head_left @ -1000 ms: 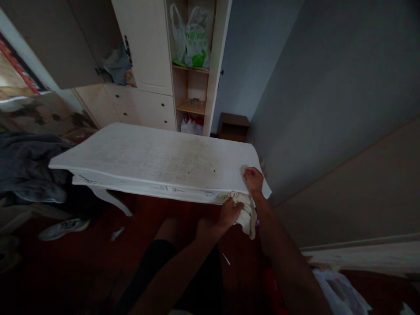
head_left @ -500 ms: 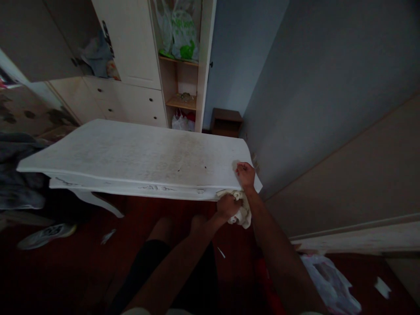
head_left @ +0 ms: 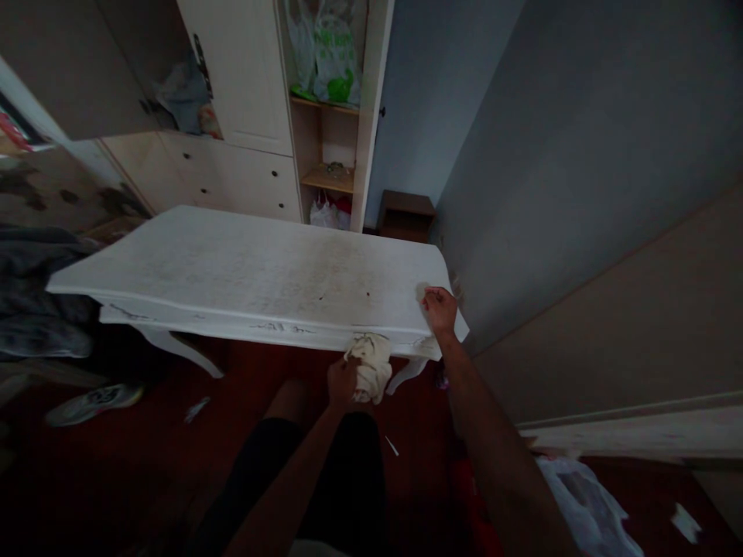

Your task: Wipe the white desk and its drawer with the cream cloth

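A white table (head_left: 220, 247) with curved edges and dark smudges on its top stands before me. My left hand (head_left: 341, 381) grips a crumpled cream cloth (head_left: 372, 367), pressed against the table's front edge right of the middle. The cloth hides part of the carved front panel. My right hand (head_left: 441, 309) rests on the tabletop near its right end, fingers curled in with nothing visible in them. Two small dark specks mark the surface between the hands and the table's centre.
Behind the table stands a white wardrobe (head_left: 244, 93) with an open shelf section holding plastic bags (head_left: 337, 58). A small brown cabinet (head_left: 408, 205) sits in the corner. Left are dark clothes (head_left: 40, 286) and a shoe (head_left: 96, 404). A plastic bag (head_left: 586, 503) lies at lower right.
My left hand has slid the cloth leftward along the table's front edge, uncovering the front right table leg. My right hand stays near the right end. The view has shifted slightly.
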Demonstrator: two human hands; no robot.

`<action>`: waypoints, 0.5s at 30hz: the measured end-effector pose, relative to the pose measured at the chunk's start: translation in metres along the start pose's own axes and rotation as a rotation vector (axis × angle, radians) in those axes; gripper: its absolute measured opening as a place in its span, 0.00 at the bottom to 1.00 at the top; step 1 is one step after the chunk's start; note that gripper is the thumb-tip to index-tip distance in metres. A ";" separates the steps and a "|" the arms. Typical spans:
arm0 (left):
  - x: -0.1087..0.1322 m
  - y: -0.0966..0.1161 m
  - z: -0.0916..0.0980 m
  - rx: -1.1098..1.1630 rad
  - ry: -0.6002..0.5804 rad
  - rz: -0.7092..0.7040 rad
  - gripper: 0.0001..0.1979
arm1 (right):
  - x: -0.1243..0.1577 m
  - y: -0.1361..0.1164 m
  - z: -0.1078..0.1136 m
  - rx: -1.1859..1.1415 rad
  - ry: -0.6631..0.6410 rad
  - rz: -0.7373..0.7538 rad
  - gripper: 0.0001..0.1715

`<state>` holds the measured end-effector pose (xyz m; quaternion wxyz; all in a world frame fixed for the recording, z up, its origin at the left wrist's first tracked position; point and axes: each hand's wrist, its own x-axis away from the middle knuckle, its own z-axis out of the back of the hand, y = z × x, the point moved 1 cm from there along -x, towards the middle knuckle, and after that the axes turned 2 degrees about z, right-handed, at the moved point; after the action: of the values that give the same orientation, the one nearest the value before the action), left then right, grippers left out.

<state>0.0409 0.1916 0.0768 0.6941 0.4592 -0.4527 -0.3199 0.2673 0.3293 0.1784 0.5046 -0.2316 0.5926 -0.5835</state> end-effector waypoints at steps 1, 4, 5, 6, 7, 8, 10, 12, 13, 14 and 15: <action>-0.002 -0.002 0.011 0.054 0.053 0.029 0.17 | 0.000 0.000 0.000 0.002 0.000 0.000 0.11; -0.016 0.001 0.052 0.178 0.235 0.091 0.16 | 0.000 -0.001 0.000 0.008 0.001 0.003 0.11; -0.022 0.004 0.067 0.210 0.300 0.103 0.16 | 0.000 -0.002 0.000 0.003 0.002 0.004 0.11; -0.028 0.009 0.082 0.239 0.363 0.106 0.15 | 0.001 -0.002 0.000 -0.006 0.004 0.006 0.10; -0.033 0.014 0.095 0.266 0.424 0.108 0.15 | 0.001 -0.003 0.000 -0.016 0.006 0.006 0.10; -0.038 0.019 0.106 0.291 0.484 0.103 0.15 | 0.001 -0.003 0.000 -0.026 0.009 0.008 0.10; -0.046 0.031 0.121 0.331 0.589 0.055 0.15 | 0.002 -0.004 0.001 -0.035 0.019 0.009 0.10; -0.049 0.040 0.125 0.331 0.651 -0.040 0.15 | 0.003 -0.004 0.001 -0.027 0.033 0.004 0.10; -0.050 0.043 0.123 0.308 0.663 -0.088 0.16 | 0.003 -0.004 0.001 -0.021 0.041 -0.001 0.11; -0.050 0.046 0.120 0.269 0.662 -0.127 0.17 | 0.003 -0.004 0.001 -0.014 0.046 -0.003 0.11; -0.050 0.047 0.115 0.220 0.655 -0.153 0.18 | 0.003 -0.004 0.001 -0.008 0.048 -0.005 0.11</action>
<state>-0.0835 0.2117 0.1227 0.7228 0.6420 -0.2023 -0.1561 0.2655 0.3250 0.1813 0.4879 -0.2208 0.6063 -0.5878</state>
